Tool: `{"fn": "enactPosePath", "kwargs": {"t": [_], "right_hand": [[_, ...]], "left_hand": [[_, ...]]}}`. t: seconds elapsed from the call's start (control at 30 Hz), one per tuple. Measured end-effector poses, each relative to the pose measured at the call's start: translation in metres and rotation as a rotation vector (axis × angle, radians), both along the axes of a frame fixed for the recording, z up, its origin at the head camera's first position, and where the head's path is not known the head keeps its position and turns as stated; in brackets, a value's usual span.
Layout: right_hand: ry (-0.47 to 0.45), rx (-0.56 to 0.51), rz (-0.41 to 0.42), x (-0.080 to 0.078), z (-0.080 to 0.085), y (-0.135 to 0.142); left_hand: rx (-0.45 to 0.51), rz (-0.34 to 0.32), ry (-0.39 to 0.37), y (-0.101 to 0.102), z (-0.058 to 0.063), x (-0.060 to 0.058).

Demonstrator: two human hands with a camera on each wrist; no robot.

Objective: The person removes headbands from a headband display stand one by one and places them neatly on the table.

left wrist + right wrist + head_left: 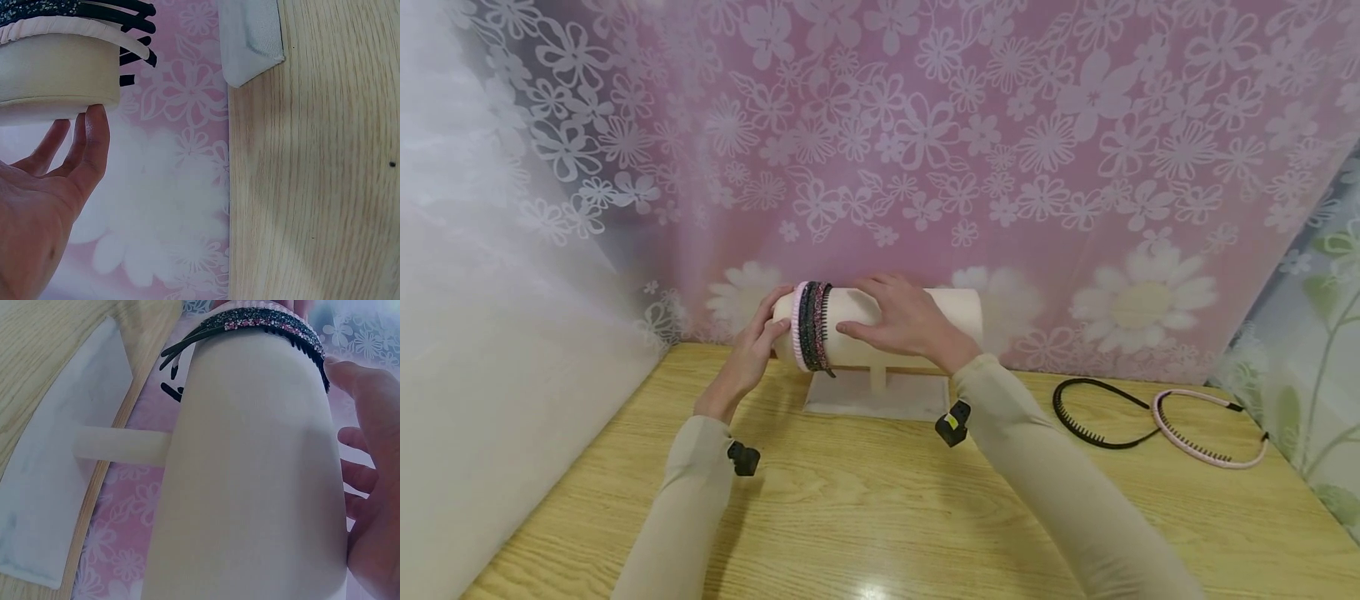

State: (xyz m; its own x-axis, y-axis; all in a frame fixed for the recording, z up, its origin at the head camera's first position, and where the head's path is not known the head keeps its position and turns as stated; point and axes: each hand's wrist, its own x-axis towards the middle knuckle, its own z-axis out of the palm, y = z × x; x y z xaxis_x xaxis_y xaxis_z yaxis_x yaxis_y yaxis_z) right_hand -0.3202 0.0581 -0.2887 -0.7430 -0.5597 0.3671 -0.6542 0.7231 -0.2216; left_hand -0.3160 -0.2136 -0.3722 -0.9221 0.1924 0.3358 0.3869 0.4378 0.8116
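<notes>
Sitting between the fingers [859, 333]: headbands [808, 325]

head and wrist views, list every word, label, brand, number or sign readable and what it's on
None can be read in any view.
Small yellow patch on the black boxy device at the beige right sleeve: too small to tell whether it bears lettering.

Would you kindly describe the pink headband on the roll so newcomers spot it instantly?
On the wooden table stands a cream display roll. Near its left end, by the left hand, sits the pink headband, outermost and pale beside its dark, glittery neighbours.
</notes>
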Motion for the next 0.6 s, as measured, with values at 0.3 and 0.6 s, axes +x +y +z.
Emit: {"fn": "enactPosePath", "kwargs": {"t": [0.3, 0.6], "right_hand": [[0.007, 0.018, 0.015, -0.004, 0.004, -0.009], [-0.031, 0.058, -0.033, -0.006, 0.006, -0.019]], "left_hand": [[0.01, 0.0, 0.005, 0.0, 0.0, -0.001], [0.001, 0.006, 0.008, 0.0, 0.0, -0.001]]}}
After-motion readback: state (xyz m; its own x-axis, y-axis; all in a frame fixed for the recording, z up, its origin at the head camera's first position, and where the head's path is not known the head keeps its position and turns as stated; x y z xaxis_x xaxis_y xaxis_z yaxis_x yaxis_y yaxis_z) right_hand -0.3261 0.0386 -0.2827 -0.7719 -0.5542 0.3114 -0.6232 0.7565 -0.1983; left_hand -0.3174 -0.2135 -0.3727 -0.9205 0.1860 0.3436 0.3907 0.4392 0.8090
